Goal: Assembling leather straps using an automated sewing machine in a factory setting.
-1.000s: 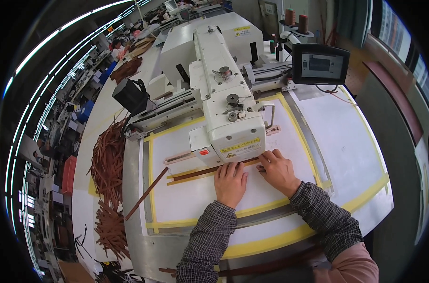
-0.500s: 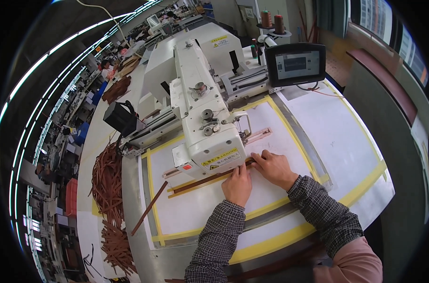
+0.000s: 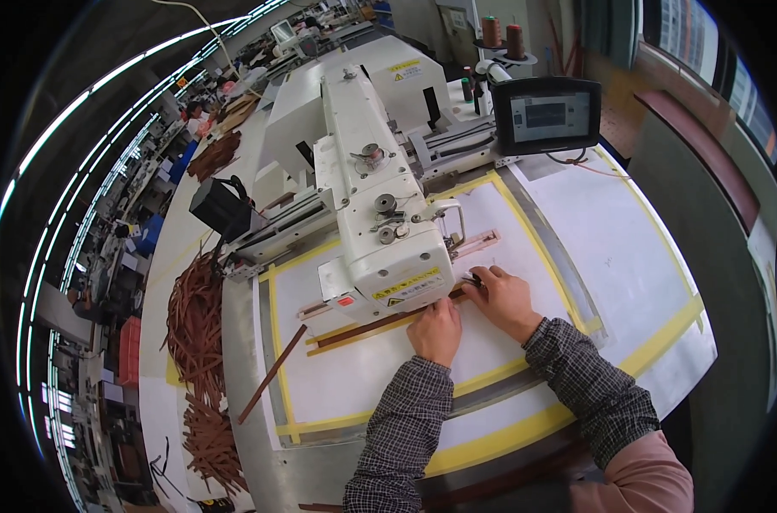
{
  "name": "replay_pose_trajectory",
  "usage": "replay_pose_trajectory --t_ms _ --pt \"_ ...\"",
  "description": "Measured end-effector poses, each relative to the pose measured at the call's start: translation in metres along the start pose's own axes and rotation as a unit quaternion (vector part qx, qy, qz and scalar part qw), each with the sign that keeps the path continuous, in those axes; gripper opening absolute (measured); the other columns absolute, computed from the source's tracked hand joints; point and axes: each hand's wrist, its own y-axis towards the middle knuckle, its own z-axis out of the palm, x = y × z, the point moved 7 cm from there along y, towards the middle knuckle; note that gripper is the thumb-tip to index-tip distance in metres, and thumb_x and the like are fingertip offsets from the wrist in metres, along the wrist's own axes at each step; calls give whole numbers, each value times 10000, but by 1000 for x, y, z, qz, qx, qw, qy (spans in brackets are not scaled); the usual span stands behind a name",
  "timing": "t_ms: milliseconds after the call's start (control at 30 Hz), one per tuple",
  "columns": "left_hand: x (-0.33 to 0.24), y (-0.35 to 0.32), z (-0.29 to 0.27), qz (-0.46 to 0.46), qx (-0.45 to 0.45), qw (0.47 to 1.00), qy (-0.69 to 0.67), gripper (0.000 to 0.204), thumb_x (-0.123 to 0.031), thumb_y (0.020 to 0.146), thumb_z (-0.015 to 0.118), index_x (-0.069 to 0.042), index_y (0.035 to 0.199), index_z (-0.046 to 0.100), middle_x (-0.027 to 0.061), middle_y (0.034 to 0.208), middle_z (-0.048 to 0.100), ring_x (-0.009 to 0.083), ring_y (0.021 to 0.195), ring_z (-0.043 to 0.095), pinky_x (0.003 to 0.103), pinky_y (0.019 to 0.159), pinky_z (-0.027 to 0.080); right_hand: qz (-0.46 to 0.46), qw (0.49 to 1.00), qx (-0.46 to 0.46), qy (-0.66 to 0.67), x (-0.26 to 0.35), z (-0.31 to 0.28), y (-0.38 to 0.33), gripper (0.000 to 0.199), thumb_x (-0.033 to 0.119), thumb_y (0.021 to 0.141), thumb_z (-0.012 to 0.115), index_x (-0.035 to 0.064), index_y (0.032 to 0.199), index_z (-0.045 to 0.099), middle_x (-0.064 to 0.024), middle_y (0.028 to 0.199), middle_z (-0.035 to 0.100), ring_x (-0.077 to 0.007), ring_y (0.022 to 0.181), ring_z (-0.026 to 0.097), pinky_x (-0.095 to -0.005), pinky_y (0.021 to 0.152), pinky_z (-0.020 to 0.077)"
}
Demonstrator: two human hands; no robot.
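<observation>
A long brown strip [image 3: 363,332], leather-like, lies along a yellow-edged slot on the white work sheet, in front of the sewing machine head [image 3: 397,265]. My left hand [image 3: 437,332] is closed at the strip's right part, its fingertips curled down on it. Just to the right, my right hand [image 3: 504,301] is pinched at the strip's right end. A small dark thing shows between its thumb and fingers, too small to name. The machine head hides part of the strip's far edge. A loose brown strip [image 3: 271,374] lies slanting to the left.
Heaps of brown strips [image 3: 196,316] lie on the table at the left. A control screen [image 3: 547,116] stands at the back right, with thread cones [image 3: 514,41] behind it. Yellow tape [image 3: 504,438] borders the sheet. A red crate [image 3: 129,352] stands further left.
The right hand's fingers have lifted slightly, and the small dark thing now shows between them. My left hand has curled more and stays by the strip. The whole view has shifted slightly.
</observation>
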Motion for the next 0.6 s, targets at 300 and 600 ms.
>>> replay_pose_trajectory --t_ms 300,600 --pt "42 -16 -27 -23 102 994 -29 107 -222 983 644 -115 980 647 135 835 757 373 727 736 541 662 575 67 996 57 -21 -12 6 10 236 230 944 719 121 1154 721 -138 975 769 -373 879 745 -495 748 587" --pt "3 -31 -43 101 6 994 -47 96 -132 965 676 -105 970 584 66 800 696 267 726 718 417 591 577 97 995 -4 29 -24 -33 13 225 234 976 737 74 1133 737 -137 987 750 -361 850 735 -467 733 574"
